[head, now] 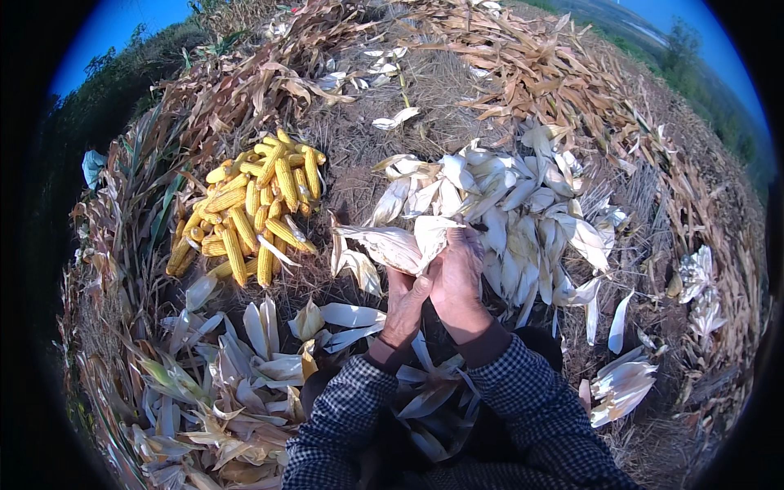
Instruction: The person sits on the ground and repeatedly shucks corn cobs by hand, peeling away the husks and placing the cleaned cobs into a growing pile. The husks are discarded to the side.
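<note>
Both of my hands are together in front of me, gripping one pale, dry corn husk (392, 246). My left hand (405, 300) holds it from below, thumb raised against it. Beside it, my right hand (458, 266) has its fingers on the folded upper part of the husk. Whether a cob is inside cannot be seen. To the left lies a heap of bare yellow corn cobs (245, 208). A pile of whitish corn husks (514, 208) spreads on the right, just beyond my right hand.
Loose opened husks (239, 392) cover the ground at lower left. Dry corn stalks (533, 61) lie in long rows across the back and down both sides. A bundle of husks (621, 387) lies at lower right. Straw-littered soil (355, 147) separates cobs and husks.
</note>
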`<state>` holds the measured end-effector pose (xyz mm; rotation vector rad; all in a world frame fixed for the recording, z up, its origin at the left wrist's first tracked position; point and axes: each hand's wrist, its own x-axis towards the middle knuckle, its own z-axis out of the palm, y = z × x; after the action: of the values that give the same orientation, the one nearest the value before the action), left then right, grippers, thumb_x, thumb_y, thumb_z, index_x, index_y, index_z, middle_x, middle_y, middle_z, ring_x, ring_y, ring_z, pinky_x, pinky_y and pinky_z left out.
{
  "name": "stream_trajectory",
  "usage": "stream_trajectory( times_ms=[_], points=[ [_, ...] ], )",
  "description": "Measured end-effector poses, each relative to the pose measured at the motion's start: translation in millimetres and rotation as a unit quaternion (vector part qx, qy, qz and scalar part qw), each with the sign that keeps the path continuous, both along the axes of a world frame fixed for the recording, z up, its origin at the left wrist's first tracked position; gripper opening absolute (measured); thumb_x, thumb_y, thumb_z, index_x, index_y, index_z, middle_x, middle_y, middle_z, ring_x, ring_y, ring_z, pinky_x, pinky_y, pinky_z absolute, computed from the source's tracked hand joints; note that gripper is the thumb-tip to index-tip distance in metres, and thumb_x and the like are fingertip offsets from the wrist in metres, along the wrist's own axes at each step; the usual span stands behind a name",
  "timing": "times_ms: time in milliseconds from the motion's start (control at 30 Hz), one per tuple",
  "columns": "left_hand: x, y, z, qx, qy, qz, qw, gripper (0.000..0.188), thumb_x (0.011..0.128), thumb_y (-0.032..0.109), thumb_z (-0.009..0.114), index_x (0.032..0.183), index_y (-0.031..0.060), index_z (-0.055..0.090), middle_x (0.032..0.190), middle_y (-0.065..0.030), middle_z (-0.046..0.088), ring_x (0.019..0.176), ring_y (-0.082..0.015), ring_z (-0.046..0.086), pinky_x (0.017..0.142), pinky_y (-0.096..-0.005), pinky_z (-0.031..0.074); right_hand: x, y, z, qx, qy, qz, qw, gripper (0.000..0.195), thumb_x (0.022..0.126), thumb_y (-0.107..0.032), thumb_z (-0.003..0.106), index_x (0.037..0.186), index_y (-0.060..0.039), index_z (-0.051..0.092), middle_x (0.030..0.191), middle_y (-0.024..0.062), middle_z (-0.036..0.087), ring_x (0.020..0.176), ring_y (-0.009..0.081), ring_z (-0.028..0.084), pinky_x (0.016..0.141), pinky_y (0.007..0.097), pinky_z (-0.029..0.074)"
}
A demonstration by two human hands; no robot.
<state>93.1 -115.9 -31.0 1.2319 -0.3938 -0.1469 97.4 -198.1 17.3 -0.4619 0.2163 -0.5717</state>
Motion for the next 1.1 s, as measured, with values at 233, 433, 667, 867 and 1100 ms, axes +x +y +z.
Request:
stream_trajectory(
  times_ms=[233,433,667,867,1100],
  points=[
    [56,47,-17,-0.269,0.253,0.147,0.917,0.048,0.089,0.043,0.062,0.120,0.0078,0.050,0.107,-0.0060,0.057,0.097,-0.0206,0.057,0.088,-0.0386,0.048,-2,11,-54,0.042,-0.059,0.248,0.966,0.010,0.093,-0.009,0.050,0.095,-0.0045,0.058,0.092,0.0073,0.063,0.087,0.0190,0.063,0.077,0.0332,0.053],
    [84,143,-6,-0.282,0.202,0.355,0.868,0.052,0.085,0.044,0.065,0.116,0.0043,0.052,0.099,-0.0072,0.058,0.089,-0.0199,0.058,0.081,-0.0368,0.051,-37,-49,-47,0.007,-0.041,0.317,0.948,0.011,0.090,-0.010,0.053,0.096,-0.0012,0.055,0.077,0.0036,0.052,0.074,0.0207,0.057,0.084,0.0413,0.051],
    [87,207,-7,-0.314,0.182,0.353,0.862,0.048,0.088,0.043,0.060,0.118,0.0090,0.047,0.100,-0.0080,0.058,0.093,-0.0243,0.059,0.084,-0.0418,0.051,-45,-77,-61,-0.064,0.106,0.158,0.980,0.021,0.091,-0.006,0.051,0.109,0.0035,0.055,0.104,0.0126,0.061,0.098,0.0278,0.061,0.093,0.0469,0.047],
    [75,218,4,-0.312,0.161,0.400,0.846,0.055,0.086,0.048,0.061,0.121,0.0083,0.046,0.103,-0.0090,0.055,0.095,-0.0239,0.057,0.086,-0.0413,0.049,-39,-110,-37,-0.157,0.113,0.040,0.980,0.021,0.091,-0.005,0.053,0.111,-0.0002,0.055,0.092,0.0087,0.064,0.074,0.0145,0.062,0.066,0.0295,0.054],
    [67,219,0,-0.278,0.129,0.406,0.861,0.054,0.085,0.046,0.063,0.116,0.0039,0.050,0.097,-0.0082,0.055,0.089,-0.0221,0.057,0.082,-0.0372,0.048,-52,-87,13,-0.498,0.061,-0.066,0.863,0.026,0.093,-0.007,0.054,0.119,-0.0020,0.055,0.101,0.0110,0.065,0.091,0.0193,0.064,0.082,0.0303,0.052]
  ],
)
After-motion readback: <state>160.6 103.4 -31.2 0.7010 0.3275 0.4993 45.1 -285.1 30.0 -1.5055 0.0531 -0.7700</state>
